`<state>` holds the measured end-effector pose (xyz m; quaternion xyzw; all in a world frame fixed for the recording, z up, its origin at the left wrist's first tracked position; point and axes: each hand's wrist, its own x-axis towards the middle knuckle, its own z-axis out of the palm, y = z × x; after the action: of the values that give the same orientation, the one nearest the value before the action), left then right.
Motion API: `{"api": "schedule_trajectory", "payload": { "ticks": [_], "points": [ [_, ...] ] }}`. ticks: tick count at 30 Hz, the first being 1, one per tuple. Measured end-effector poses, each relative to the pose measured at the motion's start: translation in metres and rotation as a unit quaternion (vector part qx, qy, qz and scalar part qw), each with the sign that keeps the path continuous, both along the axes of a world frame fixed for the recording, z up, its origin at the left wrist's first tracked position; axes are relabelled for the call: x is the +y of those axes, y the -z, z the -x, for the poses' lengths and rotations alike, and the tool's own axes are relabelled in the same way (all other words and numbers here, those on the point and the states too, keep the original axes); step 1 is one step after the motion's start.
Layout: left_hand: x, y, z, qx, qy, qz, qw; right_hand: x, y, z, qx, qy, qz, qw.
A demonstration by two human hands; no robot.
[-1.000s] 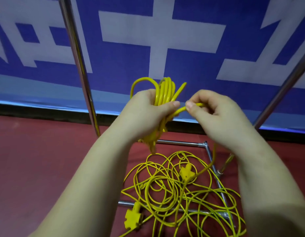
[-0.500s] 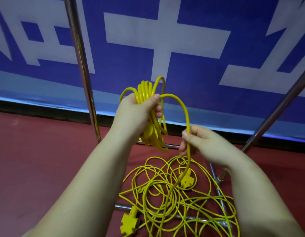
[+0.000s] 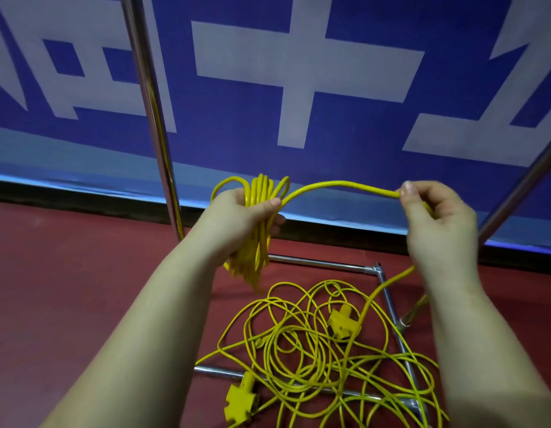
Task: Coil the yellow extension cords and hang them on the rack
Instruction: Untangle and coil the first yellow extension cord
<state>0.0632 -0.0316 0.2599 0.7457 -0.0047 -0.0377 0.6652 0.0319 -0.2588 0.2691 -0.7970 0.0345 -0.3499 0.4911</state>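
Cord (image 3: pixel 339 185) partly inside right hand (image 3: pixel 434 217)

the left hand (image 3: pixel 246 217) is gripping a bundle of coiled loops (image 3: pixel 257 230), held up above the floor (image 3: pixel 67 288), left of centre. a single strand (image 3: pixel 339 186) is arching from the top of the bundle rightward to the right hand (image 3: pixel 438 223), which is pinching it at about the same height, well apart from the left hand. below both hands a loose tangle of cord (image 3: pixel 314 350) is lying on the floor, draped over the rack's base bars (image 3: pixel 388 301). two socket blocks are lying in the tangle: one (image 3: pixel 343 325) near its middle, one (image 3: pixel 238 403) at its near left edge. the rack's uprights are standing left (image 3: pixel 150 118) and right (image 3: pixel 515 193), in front of a banner (image 3: pixel 329 103).
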Motion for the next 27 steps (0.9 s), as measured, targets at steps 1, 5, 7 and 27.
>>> {"api": "schedule_trajectory", "payload": {
  "ticks": [1, 5, 7, 27],
  "points": [
    [0.001, -0.001, 0.0, 0.02, 0.006, 0.043, 0.999, -0.002, 0.0, -0.001, 0.006, 0.0, -0.011, 1.0],
    [0.0, -0.009, 0.003, 0.063, 0.036, 0.146, 0.987, -0.006, 0.0, 0.0, 0.045, -0.029, -0.025, 0.998],
    [-0.005, -0.009, 0.005, 0.051, 0.051, 0.117, 0.99, -0.005, 0.001, 0.0, 0.078, -0.069, 0.004, 0.995],
    [-0.033, 0.002, 0.011, 0.022, 0.091, 0.07, 0.993, 0.019, 0.021, 0.001, 0.179, -0.184, 0.09, 0.962]
  ]
}}
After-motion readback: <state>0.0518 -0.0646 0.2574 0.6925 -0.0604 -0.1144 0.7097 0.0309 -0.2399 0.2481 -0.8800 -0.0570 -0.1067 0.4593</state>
